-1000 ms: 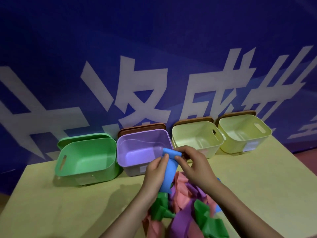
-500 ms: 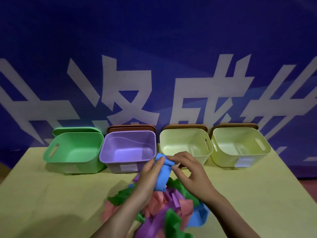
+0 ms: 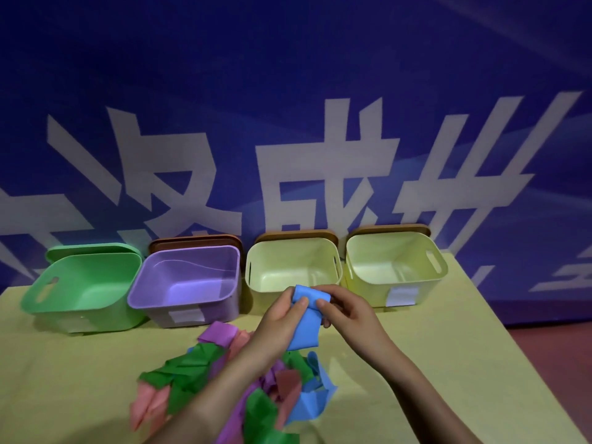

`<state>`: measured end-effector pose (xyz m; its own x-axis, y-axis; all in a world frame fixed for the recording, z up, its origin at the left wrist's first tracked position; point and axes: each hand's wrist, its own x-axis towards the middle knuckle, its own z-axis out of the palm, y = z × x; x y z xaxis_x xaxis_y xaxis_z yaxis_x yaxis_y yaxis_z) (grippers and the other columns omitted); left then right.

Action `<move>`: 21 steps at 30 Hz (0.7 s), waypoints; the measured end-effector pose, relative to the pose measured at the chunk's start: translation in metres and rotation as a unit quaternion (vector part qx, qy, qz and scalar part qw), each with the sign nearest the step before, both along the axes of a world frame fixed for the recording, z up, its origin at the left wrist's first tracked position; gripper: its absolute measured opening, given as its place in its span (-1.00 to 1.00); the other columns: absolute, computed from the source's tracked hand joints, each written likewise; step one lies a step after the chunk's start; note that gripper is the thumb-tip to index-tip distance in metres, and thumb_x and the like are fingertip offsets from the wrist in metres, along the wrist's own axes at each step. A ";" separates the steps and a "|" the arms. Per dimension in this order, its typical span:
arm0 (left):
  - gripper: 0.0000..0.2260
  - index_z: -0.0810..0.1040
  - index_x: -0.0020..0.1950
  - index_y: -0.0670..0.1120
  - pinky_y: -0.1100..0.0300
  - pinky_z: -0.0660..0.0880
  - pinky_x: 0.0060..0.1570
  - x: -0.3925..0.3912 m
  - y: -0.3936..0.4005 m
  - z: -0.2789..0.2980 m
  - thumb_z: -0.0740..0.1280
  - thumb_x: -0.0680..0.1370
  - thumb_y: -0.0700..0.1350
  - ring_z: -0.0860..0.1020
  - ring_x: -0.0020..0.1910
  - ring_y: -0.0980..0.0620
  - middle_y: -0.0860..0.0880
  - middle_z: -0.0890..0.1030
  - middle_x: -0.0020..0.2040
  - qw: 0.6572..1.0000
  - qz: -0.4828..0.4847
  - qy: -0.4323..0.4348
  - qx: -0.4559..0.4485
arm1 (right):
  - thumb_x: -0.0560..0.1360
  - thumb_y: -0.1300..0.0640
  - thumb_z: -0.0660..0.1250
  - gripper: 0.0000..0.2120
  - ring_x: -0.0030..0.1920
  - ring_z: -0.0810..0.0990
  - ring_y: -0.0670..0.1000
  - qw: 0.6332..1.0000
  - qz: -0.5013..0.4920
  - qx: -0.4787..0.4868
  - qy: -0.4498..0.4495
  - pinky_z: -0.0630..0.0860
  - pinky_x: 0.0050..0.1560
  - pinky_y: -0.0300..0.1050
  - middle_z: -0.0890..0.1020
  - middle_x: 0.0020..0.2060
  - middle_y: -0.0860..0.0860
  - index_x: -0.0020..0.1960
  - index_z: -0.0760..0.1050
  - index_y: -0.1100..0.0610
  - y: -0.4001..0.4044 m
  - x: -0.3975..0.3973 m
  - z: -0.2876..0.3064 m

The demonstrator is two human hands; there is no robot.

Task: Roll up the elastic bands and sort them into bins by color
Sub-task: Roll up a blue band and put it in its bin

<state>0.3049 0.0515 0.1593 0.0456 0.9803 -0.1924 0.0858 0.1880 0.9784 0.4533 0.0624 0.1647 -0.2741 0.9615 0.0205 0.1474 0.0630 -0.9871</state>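
I hold a blue elastic band (image 3: 305, 318) up over the table, its top end folded over. My left hand (image 3: 282, 318) pinches its left side and my right hand (image 3: 344, 310) pinches its right side at the fold. Below my arms lies a tangled pile of bands (image 3: 205, 366) in green, pink, purple and blue. Four open bins stand in a row behind: a green bin (image 3: 80, 302), a purple bin (image 3: 189, 290), a pale yellow bin (image 3: 291, 270) and a second pale yellow bin (image 3: 397, 267).
The yellow-green table (image 3: 448, 363) ends at the right in a slanted edge, with reddish floor (image 3: 551, 363) beyond. A blue banner wall (image 3: 288, 107) with large white characters rises right behind the bins. Brown lids lean behind three bins, a green lid behind the green one.
The view has tilted and shifted, so the bins and pile sit differently in frame. The blue band's top fold looks thicker and less of it hangs below my hands.
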 end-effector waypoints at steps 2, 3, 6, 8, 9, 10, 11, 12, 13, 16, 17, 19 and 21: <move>-0.85 0.52 0.09 -0.14 0.12 0.44 -0.18 0.010 0.002 -0.003 0.19 0.63 -0.11 0.49 -0.21 0.04 -0.06 0.55 -0.15 1.000 0.004 0.029 -0.003 | 0.56 0.26 0.28 -0.83 -0.33 0.52 -0.20 0.999 0.000 0.028 -0.028 0.47 -0.21 -0.30 0.59 -0.36 -0.16 0.02 0.57 0.02 0.002 0.011 -0.002; -0.81 0.52 0.04 -0.18 0.11 0.42 -0.19 0.015 0.004 -0.005 0.21 0.62 -0.09 0.48 -0.22 0.03 -0.08 0.52 -0.18 0.999 0.010 0.050 -0.007 | 0.56 0.25 0.29 -0.83 -0.31 0.52 -0.19 0.998 -0.005 0.048 -0.048 0.48 -0.21 -0.27 0.59 -0.33 -0.16 0.01 0.57 0.01 0.003 0.016 -0.004; -0.72 0.49 -0.13 -0.18 0.14 0.29 -0.30 0.025 0.009 -0.009 0.25 0.59 0.03 0.37 -0.32 0.01 -0.14 0.40 -0.27 0.995 0.024 0.093 -0.026 | 0.55 0.19 0.31 -0.84 -0.22 0.54 -0.13 0.986 -0.019 0.129 -0.102 0.46 -0.16 -0.31 0.61 -0.22 -0.18 0.01 0.55 -0.07 0.005 0.029 -0.010; -0.70 0.50 -0.14 -0.14 0.21 0.25 -0.40 0.031 0.010 -0.010 0.25 0.58 0.08 0.34 -0.39 0.00 -0.14 0.37 -0.30 0.995 0.024 0.087 -0.050 | 0.54 0.08 0.29 -0.87 -0.18 0.55 -0.09 0.974 -0.025 0.181 -0.132 0.44 -0.14 -0.35 0.61 -0.17 -0.18 0.06 0.55 -0.08 0.006 0.037 -0.014; -0.70 0.51 -0.13 -0.14 0.24 0.24 -0.45 0.034 0.010 -0.010 0.26 0.57 0.10 0.33 -0.43 -0.01 -0.14 0.37 -0.32 0.994 0.027 0.079 -0.066 | 0.54 0.03 0.27 -0.83 -0.18 0.54 -0.09 0.968 -0.026 0.206 -0.145 0.44 -0.14 -0.35 0.61 -0.15 -0.19 0.10 0.56 -0.05 0.006 0.041 -0.015; -0.70 0.51 -0.12 -0.14 0.27 0.23 -0.50 0.037 0.009 -0.010 0.27 0.57 0.09 0.32 -0.46 0.00 -0.13 0.36 -0.34 0.994 0.031 0.062 -0.083 | 0.54 0.00 0.25 -0.78 -0.18 0.54 -0.10 0.961 -0.027 0.228 -0.152 0.43 -0.14 -0.35 0.60 -0.15 -0.20 0.13 0.57 -0.02 0.006 0.044 -0.016; -0.72 0.51 -0.10 -0.14 0.30 0.21 -0.54 0.039 0.008 -0.008 0.28 0.57 0.08 0.31 -0.49 0.02 -0.10 0.35 -0.38 0.994 0.034 0.031 -0.100 | 0.54 0.00 0.24 -0.75 -0.20 0.53 -0.11 0.956 -0.026 0.246 -0.156 0.43 -0.14 -0.36 0.59 -0.16 -0.21 0.16 0.57 0.01 0.006 0.048 -0.017; -0.74 0.52 -0.09 -0.15 0.31 0.18 -0.56 0.040 0.006 -0.005 0.30 0.56 0.05 0.29 -0.51 0.05 -0.06 0.33 -0.41 0.993 0.035 -0.008 -0.112 | 0.55 0.02 0.24 -0.73 -0.21 0.53 -0.13 0.952 -0.023 0.261 -0.157 0.42 -0.14 -0.37 0.57 -0.18 -0.23 0.19 0.57 0.02 0.006 0.050 -0.017; -0.77 0.53 -0.07 -0.16 0.30 0.16 -0.56 0.041 0.004 -0.004 0.31 0.56 0.02 0.28 -0.52 0.06 -0.03 0.33 -0.43 0.992 0.032 -0.046 -0.115 | 0.55 0.02 0.24 -0.72 -0.21 0.52 -0.15 0.948 -0.020 0.273 -0.160 0.41 -0.13 -0.38 0.56 -0.19 -0.23 0.21 0.57 0.03 0.006 0.052 -0.016; -0.82 0.55 -0.01 -0.21 0.30 0.17 -0.56 0.045 0.000 -0.003 0.26 0.60 -0.10 0.27 -0.50 0.09 -0.02 0.32 -0.41 0.989 0.023 -0.112 -0.094 | 0.55 0.04 0.24 -0.71 -0.17 0.50 -0.23 0.938 -0.009 0.298 -0.175 0.38 -0.10 -0.43 0.55 -0.17 -0.21 0.22 0.57 0.05 0.009 0.057 -0.015; -0.83 0.52 0.00 -0.23 0.30 0.17 -0.56 0.047 0.000 -0.003 0.23 0.61 -0.14 0.24 -0.50 0.10 -0.02 0.30 -0.40 0.988 0.028 -0.125 -0.088 | 0.55 0.05 0.24 -0.71 -0.15 0.49 -0.25 0.934 -0.007 0.307 -0.182 0.37 -0.09 -0.43 0.55 -0.16 -0.19 0.22 0.57 0.06 0.010 0.057 -0.014; -0.87 0.46 -0.03 -0.23 0.27 0.13 -0.53 0.052 0.000 -0.001 0.16 0.62 -0.21 0.19 -0.52 0.10 -0.03 0.25 -0.39 0.984 0.046 -0.148 -0.086 | 0.55 0.07 0.22 -0.70 -0.12 0.51 -0.21 0.928 -0.002 0.319 -0.192 0.38 -0.07 -0.43 0.57 -0.13 -0.12 0.23 0.57 0.07 0.011 0.059 -0.014; -0.87 0.42 -0.11 -0.19 0.24 0.10 -0.50 0.055 -0.001 0.004 0.14 0.60 -0.21 0.19 -0.52 0.09 -0.04 0.27 -0.39 0.978 0.068 -0.171 -0.093 | 0.55 0.08 0.21 -0.69 -0.09 0.53 -0.12 0.918 0.008 0.335 -0.211 0.39 -0.05 -0.41 0.58 -0.10 -0.05 0.24 0.57 0.08 0.012 0.059 -0.014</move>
